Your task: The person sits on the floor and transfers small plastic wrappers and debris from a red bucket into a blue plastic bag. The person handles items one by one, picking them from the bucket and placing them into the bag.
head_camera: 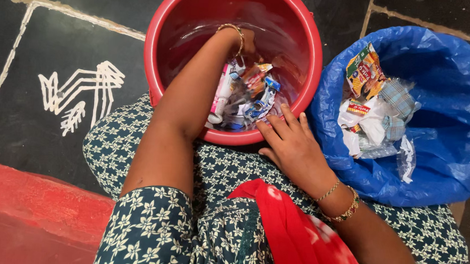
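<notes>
A red plastic bucket (158, 44) stands in front of my knees, with several crumpled wrappers and empty packets (245, 97) at its bottom. My left hand (244, 39) reaches down inside the bucket among the wrappers; its fingers are hidden, so I cannot tell whether it holds anything. My right hand (289, 144) rests open on the bucket's near rim with fingers spread, holding nothing. Both wrists wear gold bangles.
A blue plastic bag (451, 108) lies open to the right of the bucket, holding packets, white paper and checked cloth scraps (377, 111). The floor is dark stone tile with a white chalk drawing (80, 91) at left. A red step (25, 211) lies at lower left.
</notes>
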